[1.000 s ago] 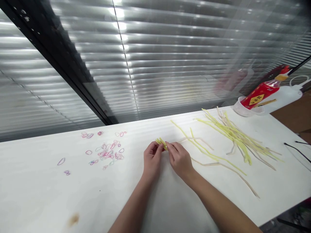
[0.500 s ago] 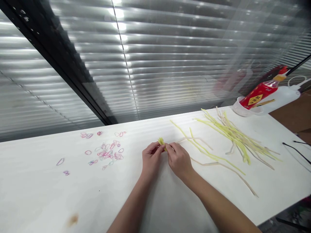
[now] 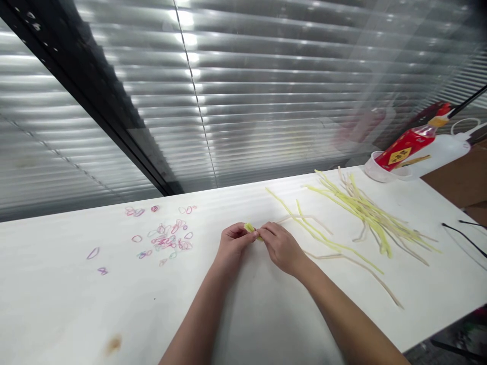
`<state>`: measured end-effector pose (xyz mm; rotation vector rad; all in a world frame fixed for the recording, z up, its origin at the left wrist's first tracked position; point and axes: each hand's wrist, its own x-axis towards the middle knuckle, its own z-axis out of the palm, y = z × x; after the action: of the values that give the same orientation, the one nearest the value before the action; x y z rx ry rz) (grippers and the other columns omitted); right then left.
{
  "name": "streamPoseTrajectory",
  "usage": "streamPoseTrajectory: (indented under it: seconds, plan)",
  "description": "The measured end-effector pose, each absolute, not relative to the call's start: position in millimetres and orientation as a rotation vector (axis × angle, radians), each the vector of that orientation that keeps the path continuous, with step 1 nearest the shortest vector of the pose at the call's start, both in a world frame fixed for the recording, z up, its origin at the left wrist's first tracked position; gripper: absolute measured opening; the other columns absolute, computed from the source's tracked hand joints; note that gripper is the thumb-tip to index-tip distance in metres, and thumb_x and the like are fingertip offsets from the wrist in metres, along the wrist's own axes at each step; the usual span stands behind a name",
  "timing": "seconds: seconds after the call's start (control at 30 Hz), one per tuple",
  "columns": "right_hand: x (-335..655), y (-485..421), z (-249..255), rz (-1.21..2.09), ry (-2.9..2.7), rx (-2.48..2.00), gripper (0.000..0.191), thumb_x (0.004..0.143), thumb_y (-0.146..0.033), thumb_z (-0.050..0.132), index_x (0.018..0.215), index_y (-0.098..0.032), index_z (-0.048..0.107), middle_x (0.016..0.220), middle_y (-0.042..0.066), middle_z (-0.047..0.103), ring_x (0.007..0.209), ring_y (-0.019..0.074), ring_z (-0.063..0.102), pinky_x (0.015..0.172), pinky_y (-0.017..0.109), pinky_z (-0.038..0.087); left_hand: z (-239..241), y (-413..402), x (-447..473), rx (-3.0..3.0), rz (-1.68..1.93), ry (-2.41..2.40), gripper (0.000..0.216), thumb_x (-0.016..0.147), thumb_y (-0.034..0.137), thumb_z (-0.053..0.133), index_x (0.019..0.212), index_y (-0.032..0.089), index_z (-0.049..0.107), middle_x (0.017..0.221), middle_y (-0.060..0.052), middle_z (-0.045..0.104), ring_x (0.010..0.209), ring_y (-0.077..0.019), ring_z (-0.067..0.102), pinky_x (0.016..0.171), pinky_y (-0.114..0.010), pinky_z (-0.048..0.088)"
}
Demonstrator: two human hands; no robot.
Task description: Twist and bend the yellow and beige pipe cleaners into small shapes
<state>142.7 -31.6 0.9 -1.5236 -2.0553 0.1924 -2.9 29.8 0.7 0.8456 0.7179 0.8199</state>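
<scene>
Between my two hands is a small folded yellow pipe cleaner (image 3: 248, 227), its lower part covered by my fingers. My left hand (image 3: 235, 244) is closed, pinching it between thumb and fingers. From the other side my right hand (image 3: 280, 247) also pinches it, fingertips touching the left thumb. Right of my hands lie loose yellow pipe cleaners (image 3: 323, 238) and a beige pipe cleaner (image 3: 361, 262) on the white table (image 3: 68, 309). Farther right is a pile of yellow and beige pipe cleaners (image 3: 365, 210).
Small coloured rubber bands (image 3: 165, 242) lie scattered on the left. At the back right a red bottle (image 3: 405, 147) leans in a clear plastic bowl (image 3: 378, 170), beside a white squeeze bottle (image 3: 447, 152). Black cable ends (image 3: 460, 235) lie near the right edge. Window blinds (image 3: 258, 101) stand behind the table.
The folded yellow pipe cleaner has tipped over to the left in my fingers. My left hand has shifted slightly left and turned; my right fingertips remain close to it.
</scene>
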Motion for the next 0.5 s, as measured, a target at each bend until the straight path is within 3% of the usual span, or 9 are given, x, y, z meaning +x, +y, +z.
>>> streamPoseTrajectory:
  seconds: [0.27,0.5]
  plan:
    - [132.0,-32.1,-5.1,0.264,-1.682,-1.375,0.027,0.090,-0.023,0.050,0.115,-0.020,0.057,0.090,0.006,0.066,0.076,0.0166,0.059,0.073,0.032,0.050,1.1,30.7,-3.7,0.578,0.883,0.691,0.014,0.064,0.021,0.077,0.071,0.016,0.066,0.068,0.002,0.059,0.066,-0.0088,0.055,0.066,-0.021,0.045]
    - [127.7,-31.2,-5.8,0.262,-1.551,-1.358,0.026,0.088,-0.022,0.054,0.113,-0.021,0.064,0.086,0.006,0.067,0.075,0.0156,0.062,0.068,0.029,0.052,0.8,31.1,-4.4,0.523,0.882,0.665,0.015,0.064,0.020,0.078,0.072,0.015,0.066,0.071,0.002,0.060,0.070,-0.0071,0.057,0.072,-0.019,0.048]
